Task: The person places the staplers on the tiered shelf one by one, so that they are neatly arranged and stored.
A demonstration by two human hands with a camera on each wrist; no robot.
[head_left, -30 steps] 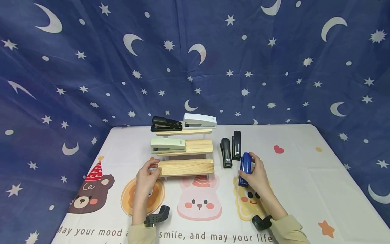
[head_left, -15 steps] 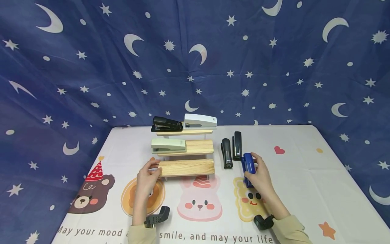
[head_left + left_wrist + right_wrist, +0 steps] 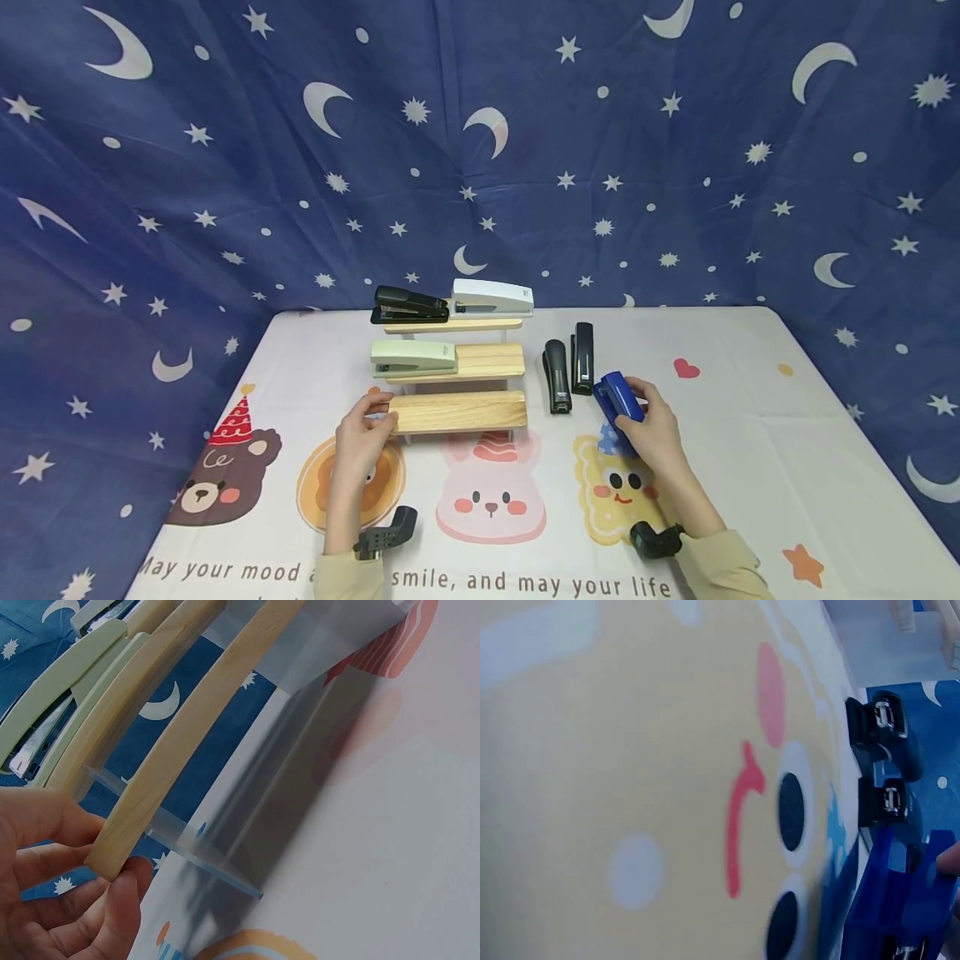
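My right hand (image 3: pixel 656 425) grips a blue stapler (image 3: pixel 621 396) near its rear end, the stapler slanting with its far end to the left. In the right wrist view the blue stapler (image 3: pixel 900 900) shows at the lower right, with only a fingertip of the hand in sight. My left hand (image 3: pixel 363 433) pinches the left end of the lowest wooden shelf (image 3: pixel 457 412) of a three-step rack. Thumb and fingers lie on either side of that board (image 3: pixel 172 761) in the left wrist view.
On the rack's top step sit a black stapler (image 3: pixel 410 305) and a white stapler (image 3: pixel 492 298). A pale green stapler (image 3: pixel 414 357) occupies the middle step's left half. Two black staplers (image 3: pixel 557 377) (image 3: pixel 582 358) stand on the printed tablecloth (image 3: pixel 750 467) right of the rack.
The blue stapler has turned anticlockwise, from nearly straight to slanted, and my right hand has shifted slightly right with it. My left hand stays at the shelf end.
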